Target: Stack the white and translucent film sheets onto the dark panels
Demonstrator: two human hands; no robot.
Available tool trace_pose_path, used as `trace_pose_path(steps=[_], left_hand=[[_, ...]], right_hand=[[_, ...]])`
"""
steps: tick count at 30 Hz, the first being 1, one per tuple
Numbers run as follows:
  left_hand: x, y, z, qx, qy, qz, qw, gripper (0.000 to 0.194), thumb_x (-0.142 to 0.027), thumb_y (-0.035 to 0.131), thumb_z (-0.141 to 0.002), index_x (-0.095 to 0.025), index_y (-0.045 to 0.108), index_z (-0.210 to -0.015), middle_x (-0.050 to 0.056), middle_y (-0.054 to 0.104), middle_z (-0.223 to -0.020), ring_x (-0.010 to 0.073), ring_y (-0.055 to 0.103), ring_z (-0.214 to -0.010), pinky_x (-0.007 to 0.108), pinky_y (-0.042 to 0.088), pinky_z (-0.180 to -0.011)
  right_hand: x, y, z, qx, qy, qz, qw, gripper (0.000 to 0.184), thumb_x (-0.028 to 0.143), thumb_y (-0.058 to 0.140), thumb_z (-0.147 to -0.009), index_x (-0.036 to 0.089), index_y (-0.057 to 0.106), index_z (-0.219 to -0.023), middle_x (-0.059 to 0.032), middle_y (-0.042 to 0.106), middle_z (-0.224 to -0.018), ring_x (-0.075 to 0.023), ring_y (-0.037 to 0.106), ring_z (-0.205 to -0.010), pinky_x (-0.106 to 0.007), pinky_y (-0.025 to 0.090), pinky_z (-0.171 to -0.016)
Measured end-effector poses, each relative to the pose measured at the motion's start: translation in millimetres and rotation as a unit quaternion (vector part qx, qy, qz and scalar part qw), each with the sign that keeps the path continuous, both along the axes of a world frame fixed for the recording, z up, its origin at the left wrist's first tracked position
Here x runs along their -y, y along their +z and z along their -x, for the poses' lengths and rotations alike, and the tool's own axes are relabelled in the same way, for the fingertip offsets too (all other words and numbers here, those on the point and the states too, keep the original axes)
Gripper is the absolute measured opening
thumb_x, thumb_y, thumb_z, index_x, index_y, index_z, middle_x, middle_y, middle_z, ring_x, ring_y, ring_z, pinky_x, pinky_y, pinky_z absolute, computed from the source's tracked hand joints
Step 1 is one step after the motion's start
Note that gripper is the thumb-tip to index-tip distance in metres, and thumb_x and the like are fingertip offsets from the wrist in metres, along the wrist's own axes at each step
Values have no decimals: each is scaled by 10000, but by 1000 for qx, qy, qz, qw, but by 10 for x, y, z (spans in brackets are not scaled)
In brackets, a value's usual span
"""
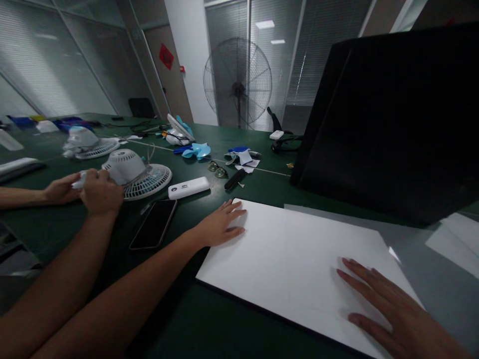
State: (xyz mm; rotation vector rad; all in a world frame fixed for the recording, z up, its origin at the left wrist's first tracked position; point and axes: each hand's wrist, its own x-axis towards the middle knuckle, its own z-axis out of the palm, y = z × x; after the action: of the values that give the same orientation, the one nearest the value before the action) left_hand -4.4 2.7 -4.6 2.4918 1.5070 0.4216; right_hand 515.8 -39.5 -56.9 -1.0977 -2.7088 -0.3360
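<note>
A white sheet or thin board point(292, 259) with a dark edge lies flat on the green table. My left hand point(220, 225) rests on its far left corner, fingers spread. Over its right part, my right hand point(389, 309) is open with fingers apart; whether all its fingertips touch the surface I cannot tell. Both my hands are without anything in their grasp. To the left of my left hand lie a dark-screened phone point(154, 224) and a white handheld device, perhaps a power bank point(189, 188).
A co-worker's hands point(99, 189) hold a small white part beside a white fan piece point(147, 182). Glasses point(217, 169), a black knife-like tool point(234, 179) and blue fan blades point(197, 151) lie beyond. A large black monitor point(389, 124) stands at right.
</note>
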Motion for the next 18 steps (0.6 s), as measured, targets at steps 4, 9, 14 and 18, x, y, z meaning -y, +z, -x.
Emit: trace_pose_path(steps=[4, 9, 14, 18], left_hand=[[-2, -1, -6, -8, 3, 10, 1000, 642, -538, 561, -1061, -165, 522, -1583, 208, 380, -1727, 406, 272, -1640, 632, 230, -1331], [-1, 16, -13, -3, 8, 11, 1000, 643, -533, 574, -1054, -164, 525, -1578, 212, 375, -1729, 421, 279, -1634, 646, 241, -1323], [11, 28, -10, -1, 8, 12, 1000, 636, -518, 583, -1051, -156, 531, -1571, 227, 369, -1727, 424, 288, -1629, 639, 235, -1325], [18, 25, -6, -3, 12, 13, 1000, 637, -528, 582, -1052, -176, 521, -1579, 216, 374, -1728, 424, 285, -1630, 641, 243, -1322]], right_hand=[[4, -3, 6, -1, 7, -20, 1000, 813, 677, 525, -1036, 377, 230, -1731, -37, 346, -1688, -392, 566, -1383, -611, 638, -970], [-26, -84, -109, 13, -3, -33, 999, 789, 649, 503, -1048, 375, 222, -1732, -22, 385, -1671, -355, 590, -1368, -600, 630, -1005], [-68, -117, -185, -7, 18, -46, 999, 766, 578, 482, -1056, 353, 213, -1737, -35, 454, -1630, -331, 635, -1315, -554, 648, -995], [-36, -95, -176, -22, 39, -42, 998, 792, 547, 512, -1046, 326, 203, -1740, -56, 493, -1601, -327, 659, -1280, -524, 663, -965]])
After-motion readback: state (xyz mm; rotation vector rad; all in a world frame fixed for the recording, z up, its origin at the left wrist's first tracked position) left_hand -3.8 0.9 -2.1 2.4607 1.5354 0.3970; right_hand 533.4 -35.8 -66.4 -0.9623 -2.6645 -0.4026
